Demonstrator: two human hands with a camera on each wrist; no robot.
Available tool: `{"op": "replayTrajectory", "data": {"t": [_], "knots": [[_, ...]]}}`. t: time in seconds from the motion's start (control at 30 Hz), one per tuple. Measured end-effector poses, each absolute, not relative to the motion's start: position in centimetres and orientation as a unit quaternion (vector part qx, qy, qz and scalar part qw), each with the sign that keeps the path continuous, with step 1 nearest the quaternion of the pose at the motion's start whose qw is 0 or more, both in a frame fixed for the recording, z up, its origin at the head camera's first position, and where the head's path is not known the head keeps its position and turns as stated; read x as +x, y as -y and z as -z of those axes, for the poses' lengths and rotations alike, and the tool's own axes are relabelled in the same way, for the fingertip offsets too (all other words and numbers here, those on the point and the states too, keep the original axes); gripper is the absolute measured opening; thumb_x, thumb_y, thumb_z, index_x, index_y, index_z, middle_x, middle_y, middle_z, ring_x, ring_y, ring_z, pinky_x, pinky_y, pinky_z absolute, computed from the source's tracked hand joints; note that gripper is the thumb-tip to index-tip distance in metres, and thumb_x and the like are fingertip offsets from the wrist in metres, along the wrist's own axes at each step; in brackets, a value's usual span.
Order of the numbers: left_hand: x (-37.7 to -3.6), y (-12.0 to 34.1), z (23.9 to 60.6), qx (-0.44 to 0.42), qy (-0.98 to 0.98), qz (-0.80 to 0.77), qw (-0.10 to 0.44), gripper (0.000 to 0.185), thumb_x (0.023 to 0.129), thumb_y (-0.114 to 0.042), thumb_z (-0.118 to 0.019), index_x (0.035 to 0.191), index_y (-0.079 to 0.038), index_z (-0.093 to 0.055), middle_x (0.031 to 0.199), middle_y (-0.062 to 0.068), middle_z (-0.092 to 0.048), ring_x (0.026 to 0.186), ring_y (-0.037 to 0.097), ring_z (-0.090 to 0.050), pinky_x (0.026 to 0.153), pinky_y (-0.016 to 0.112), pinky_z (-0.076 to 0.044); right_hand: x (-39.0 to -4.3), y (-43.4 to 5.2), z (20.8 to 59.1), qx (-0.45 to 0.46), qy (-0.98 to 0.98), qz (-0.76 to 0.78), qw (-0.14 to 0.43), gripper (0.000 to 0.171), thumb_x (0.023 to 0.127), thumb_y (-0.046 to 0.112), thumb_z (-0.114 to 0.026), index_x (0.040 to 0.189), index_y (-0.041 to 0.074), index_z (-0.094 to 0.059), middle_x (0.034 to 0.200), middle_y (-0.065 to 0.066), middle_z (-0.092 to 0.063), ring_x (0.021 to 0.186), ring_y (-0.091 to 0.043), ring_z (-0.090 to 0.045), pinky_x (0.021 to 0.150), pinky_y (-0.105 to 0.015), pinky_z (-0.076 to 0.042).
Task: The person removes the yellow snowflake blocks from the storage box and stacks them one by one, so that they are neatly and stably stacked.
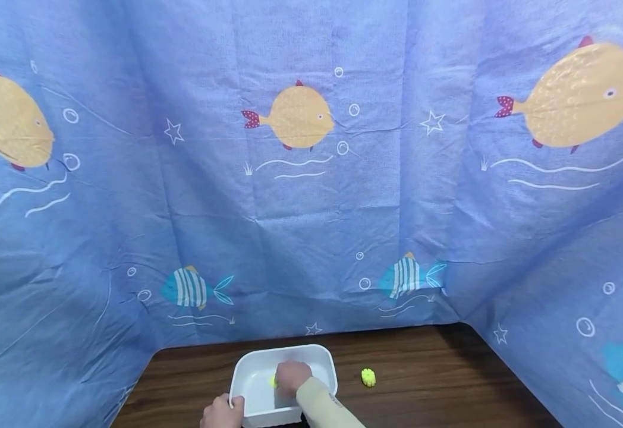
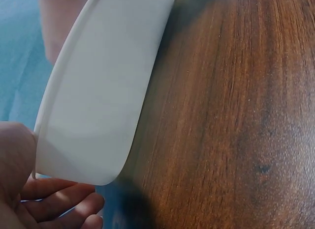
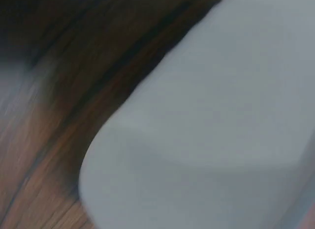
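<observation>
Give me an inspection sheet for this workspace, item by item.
Surface: dark wooden table.
Job's things: white tub; small yellow piece inside it, another yellow piece on the table to its right.
Clutter: nothing seen.
Hands: left hand grips the tub's near left rim; right hand is down inside the tub by the yellow piece, grip unclear.
Cables: nothing seen.
Surroundings: blue fish-print cloth on three sides.

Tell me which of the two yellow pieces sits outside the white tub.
The yellow piece on the table, right of the white tub, lying apart on bare wood. The other yellow piece is inside the tub, at the right hand.
</observation>
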State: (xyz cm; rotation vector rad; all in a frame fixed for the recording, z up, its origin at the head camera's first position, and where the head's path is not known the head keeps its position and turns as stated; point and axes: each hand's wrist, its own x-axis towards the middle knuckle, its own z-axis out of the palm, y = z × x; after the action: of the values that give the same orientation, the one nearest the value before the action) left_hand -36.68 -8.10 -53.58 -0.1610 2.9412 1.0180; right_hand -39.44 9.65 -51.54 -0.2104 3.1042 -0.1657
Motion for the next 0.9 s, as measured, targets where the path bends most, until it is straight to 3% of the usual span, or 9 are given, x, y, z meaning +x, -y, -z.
{"op": "replayTrajectory", "data": {"t": [0.13, 0.23, 0.37, 0.5, 0.6, 0.77, 0.9], "knots": [[-36.7, 8.2, 53.7, -0.065, -0.943, -0.326, 0.016, 0.032, 0.081, -0.029, -0.05, 0.079, 0.001, -0.062, 0.067, 0.015, -0.062, 0.06, 0.026, -0.055, 0.058, 0.041, -0.043, -39.4, -10.8, 51.2, -0.056, -0.995, 0.081, 0.01, 0.019, 0.069, 0.021, -0.072, 0.055, 0.017, -0.06, 0.054, 0.006, -0.052, 0.051, -0.012, -0.041, 0.048, -0.027, -0.036], [-36.7, 8.3, 53.9, -0.071, -0.943, -0.325, 0.022, 0.032, 0.08, -0.029, -0.049, 0.078, 0.0, -0.062, 0.067, 0.015, -0.062, 0.06, 0.025, -0.055, 0.058, 0.041, -0.043, -39.4, -11.4, 51.4, -0.055, -0.993, 0.109, -0.005, 0.007, 0.069, 0.024, -0.075, 0.069, 0.019, -0.071, 0.064, 0.009, -0.061, 0.057, -0.01, -0.048, 0.053, -0.026, -0.041], [-36.9, 8.2, 54.2, -0.063, -0.942, -0.33, 0.022, 0.031, 0.08, -0.029, -0.049, 0.078, 0.0, -0.062, 0.068, 0.015, -0.063, 0.062, 0.026, -0.057, 0.059, 0.042, -0.044, -39.3, -11.7, 52.2, -0.045, -0.99, 0.123, -0.049, 0.019, 0.068, 0.028, -0.078, 0.083, 0.018, -0.073, 0.074, 0.007, -0.062, 0.066, -0.01, -0.051, 0.061, -0.029, -0.045], [-37.1, 8.0, 54.4, -0.055, -0.942, -0.331, 0.016, 0.031, 0.08, -0.029, -0.049, 0.076, -0.001, -0.061, 0.068, 0.015, -0.062, 0.062, 0.026, -0.056, 0.059, 0.042, -0.043, -39.4, -11.7, 52.9, -0.024, -0.991, 0.111, -0.076, 0.018, 0.068, 0.031, -0.079, 0.073, 0.017, -0.069, 0.066, 0.006, -0.054, 0.063, -0.013, -0.048, 0.063, -0.034, -0.044], [-37.2, 7.8, 54.4, -0.057, -0.941, -0.333, 0.012, 0.03, 0.079, -0.029, -0.048, 0.075, -0.002, -0.061, 0.067, 0.014, -0.062, 0.06, 0.025, -0.055, 0.057, 0.041, -0.042, -39.5, -11.8, 53.1, 0.002, -0.989, 0.136, -0.062, 0.022, 0.068, 0.03, -0.079, 0.068, 0.015, -0.063, 0.065, 0.005, -0.051, 0.063, -0.014, -0.048, 0.067, -0.037, -0.045], [-37.1, 7.7, 54.2, -0.064, -0.94, -0.335, 0.013, 0.029, 0.08, -0.029, -0.048, 0.072, -0.003, -0.059, 0.066, 0.013, -0.061, 0.06, 0.024, -0.055, 0.057, 0.04, -0.042, -39.2, -12.2, 52.6, 0.041, -0.978, 0.203, -0.02, 0.032, 0.064, 0.027, -0.082, 0.069, 0.013, -0.054, 0.067, 0.003, -0.049, 0.061, -0.013, -0.047, 0.062, -0.032, -0.045], [-37.1, 7.9, 54.1, -0.068, -0.941, -0.331, 0.022, 0.031, 0.081, -0.03, -0.048, 0.074, -0.002, -0.06, 0.067, 0.014, -0.062, 0.061, 0.025, -0.055, 0.059, 0.041, -0.042, -39.0, -12.4, 52.3, 0.02, -0.975, 0.221, -0.021, 0.032, 0.062, 0.022, -0.085, 0.071, 0.013, -0.055, 0.066, 0.004, -0.051, 0.06, -0.012, -0.046, 0.057, -0.028, -0.042]]}}
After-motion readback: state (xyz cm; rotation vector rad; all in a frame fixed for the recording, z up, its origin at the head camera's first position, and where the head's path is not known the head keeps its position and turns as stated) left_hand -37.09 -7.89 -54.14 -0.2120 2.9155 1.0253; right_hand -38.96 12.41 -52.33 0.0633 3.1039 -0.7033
